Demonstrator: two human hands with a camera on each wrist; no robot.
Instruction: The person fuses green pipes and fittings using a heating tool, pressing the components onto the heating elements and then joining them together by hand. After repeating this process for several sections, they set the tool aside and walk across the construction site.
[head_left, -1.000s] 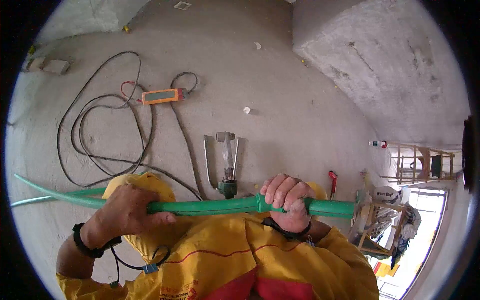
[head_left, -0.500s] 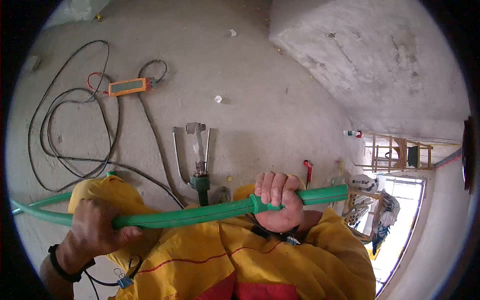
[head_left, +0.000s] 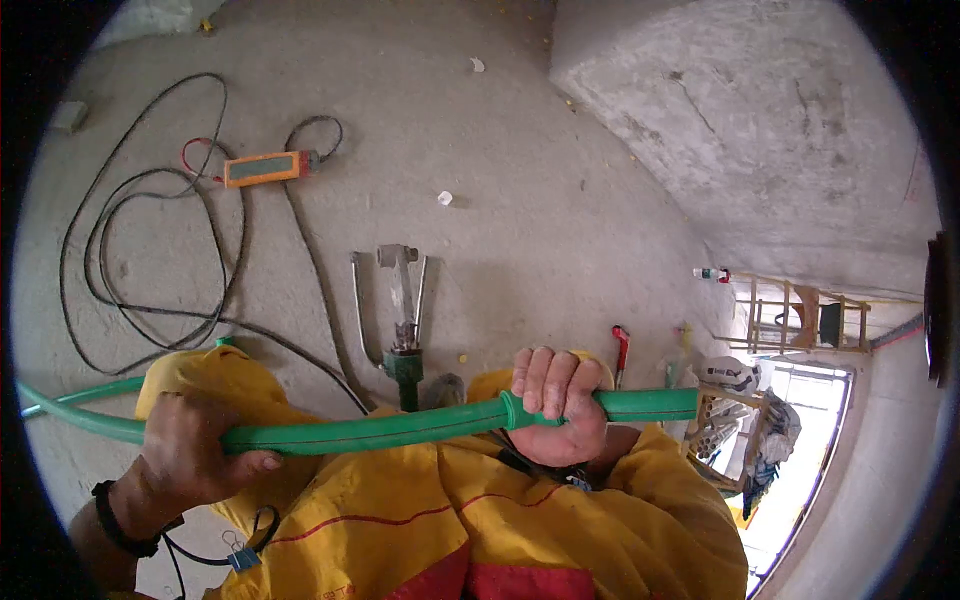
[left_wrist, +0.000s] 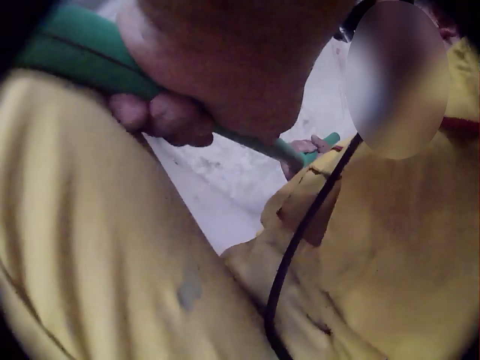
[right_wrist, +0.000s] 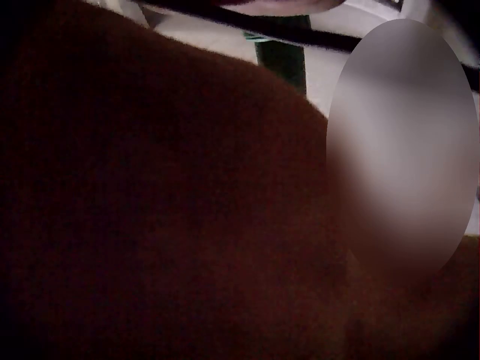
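Note:
A long green plastic pipe (head_left: 380,430) with a dark lengthwise line spans the lap of the person in yellow clothes. My left hand (head_left: 190,445) grips its left part from above, thumb along the pipe. Close up in the left wrist view, the fingers (left_wrist: 176,120) curl under the pipe (left_wrist: 82,49). My right hand (head_left: 558,405) wraps round the pipe just beside a raised green collar (head_left: 510,411). A short length sticks out beyond the right fist. The right wrist view is mostly dark, with a piece of the green pipe (right_wrist: 283,66) at the top.
On the concrete floor stands a green-based tool (head_left: 403,370) with metal prongs. An orange box (head_left: 262,168) lies beyond it, its black cable (head_left: 66,250) looped at left. A red-handled tool (head_left: 621,350) and a wooden rack (head_left: 800,315) are at right, near a rough wall (head_left: 760,120).
The head view has shifted, sliding floor things leftward. The pipe has tilted, its left part lower and its right end slightly higher than at first. Both hands keep their hold.

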